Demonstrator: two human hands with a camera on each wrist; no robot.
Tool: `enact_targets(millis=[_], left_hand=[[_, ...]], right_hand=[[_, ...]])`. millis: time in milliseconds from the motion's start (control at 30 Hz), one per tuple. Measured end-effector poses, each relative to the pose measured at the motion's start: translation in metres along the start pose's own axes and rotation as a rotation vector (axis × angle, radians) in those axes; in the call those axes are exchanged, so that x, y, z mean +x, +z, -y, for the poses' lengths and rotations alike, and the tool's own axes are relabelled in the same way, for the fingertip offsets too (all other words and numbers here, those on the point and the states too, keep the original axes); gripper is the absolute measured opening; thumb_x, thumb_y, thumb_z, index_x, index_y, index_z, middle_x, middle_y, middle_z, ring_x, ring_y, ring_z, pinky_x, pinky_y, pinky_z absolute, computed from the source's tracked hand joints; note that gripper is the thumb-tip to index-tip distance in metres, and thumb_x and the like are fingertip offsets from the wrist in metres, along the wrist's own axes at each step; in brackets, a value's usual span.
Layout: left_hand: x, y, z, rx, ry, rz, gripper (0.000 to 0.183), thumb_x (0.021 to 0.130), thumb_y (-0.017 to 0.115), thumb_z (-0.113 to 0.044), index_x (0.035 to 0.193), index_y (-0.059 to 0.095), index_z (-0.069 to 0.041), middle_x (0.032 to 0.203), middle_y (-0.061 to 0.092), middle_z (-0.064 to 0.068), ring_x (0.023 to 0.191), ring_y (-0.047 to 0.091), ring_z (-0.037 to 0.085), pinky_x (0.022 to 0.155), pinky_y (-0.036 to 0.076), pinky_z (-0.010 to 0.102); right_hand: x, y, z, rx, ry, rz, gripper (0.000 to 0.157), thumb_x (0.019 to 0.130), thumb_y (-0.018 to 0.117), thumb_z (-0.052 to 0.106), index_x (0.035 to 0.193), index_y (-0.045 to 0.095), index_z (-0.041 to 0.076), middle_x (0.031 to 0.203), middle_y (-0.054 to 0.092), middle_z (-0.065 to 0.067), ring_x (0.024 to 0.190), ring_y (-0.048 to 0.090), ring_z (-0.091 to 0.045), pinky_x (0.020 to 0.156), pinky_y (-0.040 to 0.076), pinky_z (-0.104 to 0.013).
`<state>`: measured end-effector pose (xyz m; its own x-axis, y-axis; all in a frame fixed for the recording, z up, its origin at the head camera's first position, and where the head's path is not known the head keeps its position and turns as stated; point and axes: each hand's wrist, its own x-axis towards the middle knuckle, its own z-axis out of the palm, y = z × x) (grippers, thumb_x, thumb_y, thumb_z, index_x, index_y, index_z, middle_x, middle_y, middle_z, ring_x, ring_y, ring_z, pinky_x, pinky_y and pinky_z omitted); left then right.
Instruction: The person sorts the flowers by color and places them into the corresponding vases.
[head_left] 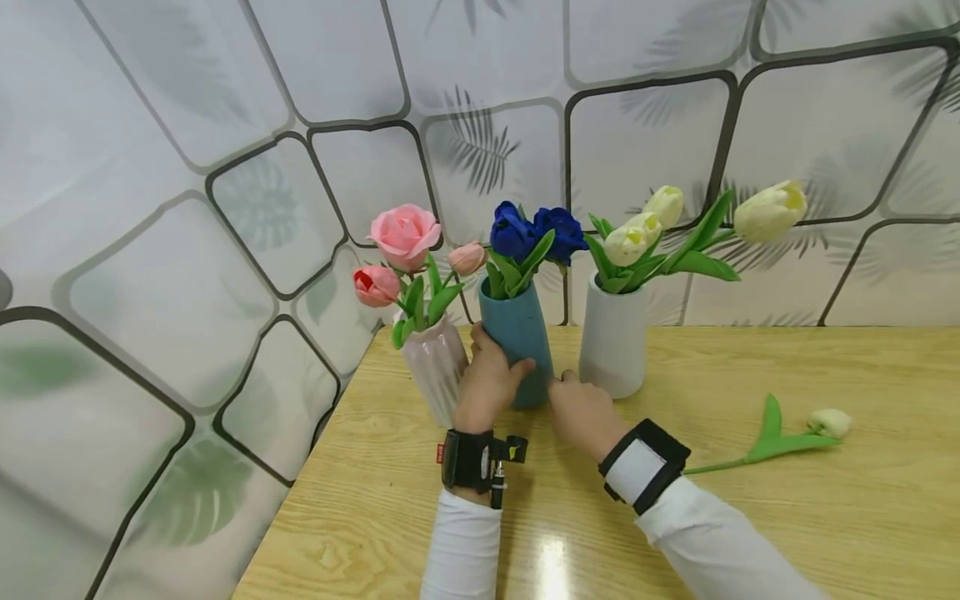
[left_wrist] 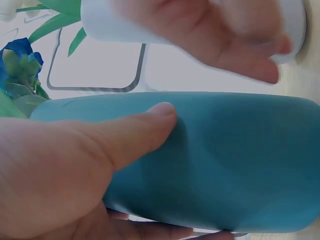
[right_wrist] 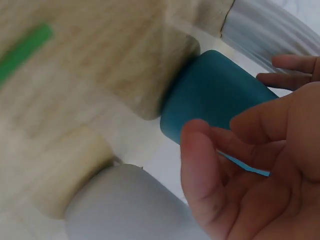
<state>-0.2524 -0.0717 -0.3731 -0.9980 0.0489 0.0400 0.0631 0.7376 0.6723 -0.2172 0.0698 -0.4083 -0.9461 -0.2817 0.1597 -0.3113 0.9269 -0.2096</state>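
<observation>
My left hand [head_left: 486, 383] grips a teal vase [head_left: 517, 321] that stands on the table. In the left wrist view, the thumb lies along one side of the vase [left_wrist: 240, 160] and the other fingers reach round the far side. Blue artificial flowers [head_left: 558, 233] with green leaves stand in it. Just right of its base is my right hand [head_left: 588, 414]. The right wrist view shows that hand [right_wrist: 250, 165] with loosely bent fingers and nothing held; whether it touches the vase I cannot tell.
A ribbed, pale pink vase [head_left: 433, 367] with pink flowers [head_left: 405, 237] is close on the left. To the right stands a white vase [head_left: 613, 342] with cream tulips [head_left: 633, 239]. One loose white tulip [head_left: 780, 446] lies on the wooden table [head_left: 885, 517]. Behind is a patterned wall [head_left: 645, 150].
</observation>
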Motion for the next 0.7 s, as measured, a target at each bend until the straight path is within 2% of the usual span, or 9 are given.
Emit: enact_targets(millis=[100, 200, 333, 400, 500, 600, 700], left_hand=[[-0.001, -0.002, -0.001, -0.025, -0.011, 0.034, 0.097, 0.096, 0.067, -0.035, 0.154, 0.001, 0.005, 0.145, 0.038, 0.038, 0.122, 0.054, 0.045, 0.1, 0.045, 0.055], [-0.002, -0.008, -0.002, -0.025, -0.025, 0.076, 0.092, 0.098, 0.063, -0.035, 0.154, 0.003, 0.008, 0.142, 0.042, 0.039, 0.122, 0.055, 0.045, 0.097, 0.048, 0.052], [-0.006, -0.016, -0.006, 0.011, -0.026, 0.123, 0.085, 0.101, 0.057, -0.036, 0.153, 0.011, 0.013, 0.118, 0.062, 0.034, 0.101, 0.067, 0.039, 0.082, 0.054, 0.046], [-0.007, -0.019, -0.009, 0.038, -0.025, 0.138, 0.082, 0.102, 0.055, -0.037, 0.152, 0.014, 0.014, 0.112, 0.065, 0.031, 0.095, 0.069, 0.037, 0.078, 0.055, 0.044], [-0.008, -0.02, -0.013, 0.07, -0.037, 0.15, 0.08, 0.102, 0.055, -0.039, 0.151, 0.019, 0.013, 0.124, 0.061, 0.032, 0.101, 0.067, 0.036, 0.081, 0.054, 0.043], [-0.008, -0.019, -0.013, 0.082, -0.058, 0.155, 0.081, 0.102, 0.054, -0.041, 0.152, 0.018, 0.012, 0.132, 0.056, 0.033, 0.108, 0.065, 0.038, 0.086, 0.054, 0.045], [-0.008, -0.019, -0.011, 0.08, -0.071, 0.158, 0.082, 0.102, 0.054, -0.041, 0.153, 0.016, 0.011, 0.133, 0.054, 0.033, 0.11, 0.064, 0.038, 0.086, 0.053, 0.045]], right_hand=[[-0.008, 0.002, -0.007, 0.051, -0.006, 0.007, 0.007, 0.092, 0.065, 0.003, 0.089, 0.068, -0.002, 0.077, 0.061, -0.015, 0.06, 0.06, -0.025, 0.048, 0.051, -0.037], [-0.021, 0.002, -0.018, 0.128, 0.024, 0.026, 0.009, 0.094, 0.06, 0.001, 0.092, 0.067, -0.003, 0.073, 0.062, -0.011, 0.057, 0.057, -0.018, 0.045, 0.046, -0.031], [-0.049, -0.002, -0.039, 0.228, 0.093, 0.081, 0.016, 0.094, 0.056, 0.002, 0.103, 0.066, -0.007, 0.07, 0.06, -0.008, 0.052, 0.049, -0.013, 0.044, 0.038, -0.027], [-0.064, -0.004, -0.051, 0.243, 0.117, 0.12, 0.014, 0.093, 0.057, 0.003, 0.101, 0.065, -0.006, 0.069, 0.058, -0.005, 0.054, 0.047, -0.012, 0.045, 0.037, -0.027], [-0.083, -0.004, -0.066, 0.253, 0.141, 0.177, 0.019, 0.092, 0.061, 0.005, 0.107, 0.065, -0.005, 0.066, 0.052, -0.001, 0.056, 0.047, -0.013, 0.047, 0.036, -0.028], [-0.093, -0.003, -0.077, 0.253, 0.15, 0.211, 0.028, 0.092, 0.065, 0.009, 0.116, 0.064, -0.004, 0.076, 0.062, -0.002, 0.063, 0.053, -0.014, 0.052, 0.043, -0.032], [-0.096, -0.004, -0.083, 0.298, 0.176, 0.236, 0.025, 0.093, 0.066, 0.014, 0.114, 0.066, 0.0, 0.079, 0.064, -0.002, 0.065, 0.055, -0.014, 0.054, 0.045, -0.034]])
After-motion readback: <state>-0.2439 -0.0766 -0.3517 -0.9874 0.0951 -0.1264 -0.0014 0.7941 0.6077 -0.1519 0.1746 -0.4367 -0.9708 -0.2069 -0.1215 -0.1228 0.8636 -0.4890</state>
